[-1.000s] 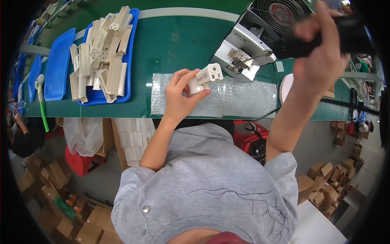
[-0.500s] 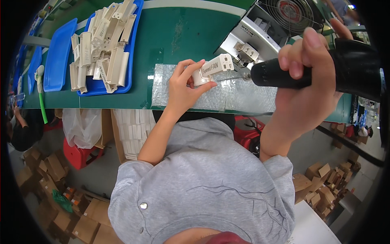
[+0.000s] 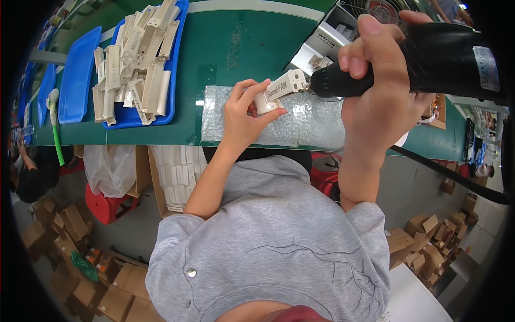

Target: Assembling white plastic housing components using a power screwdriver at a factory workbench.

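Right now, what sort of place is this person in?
Probably a factory workshop. The right hand holds what looks like a black power tool, a blue tray is heaped with similar cream-coloured parts, and cardboard boxes are piled around.

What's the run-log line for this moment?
left hand: holds white plastic part | right hand: holds black power driver, tip at part's end | bench: bubble wrap below part, blue tray of similar parts at left
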`<action>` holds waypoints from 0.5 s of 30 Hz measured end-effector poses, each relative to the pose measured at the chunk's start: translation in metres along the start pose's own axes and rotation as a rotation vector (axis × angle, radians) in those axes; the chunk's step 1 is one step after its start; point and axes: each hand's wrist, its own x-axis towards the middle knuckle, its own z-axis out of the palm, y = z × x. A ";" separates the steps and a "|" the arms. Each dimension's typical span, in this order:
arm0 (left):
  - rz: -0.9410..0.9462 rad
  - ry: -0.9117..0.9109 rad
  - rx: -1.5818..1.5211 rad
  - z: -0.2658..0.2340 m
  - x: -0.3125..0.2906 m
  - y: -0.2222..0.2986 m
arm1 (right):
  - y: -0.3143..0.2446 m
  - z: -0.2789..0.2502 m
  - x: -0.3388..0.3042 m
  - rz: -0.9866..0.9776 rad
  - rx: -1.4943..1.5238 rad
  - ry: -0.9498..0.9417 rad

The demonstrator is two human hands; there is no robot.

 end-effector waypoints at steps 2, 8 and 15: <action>0.002 0.000 0.005 0.000 0.000 0.001 | 0.001 -0.001 0.001 0.018 0.028 -0.015; 0.013 0.004 0.015 0.001 0.001 0.000 | 0.001 -0.003 0.002 0.006 0.000 -0.032; 0.040 0.006 0.025 0.002 0.003 0.001 | 0.007 -0.008 0.001 0.048 0.042 -0.023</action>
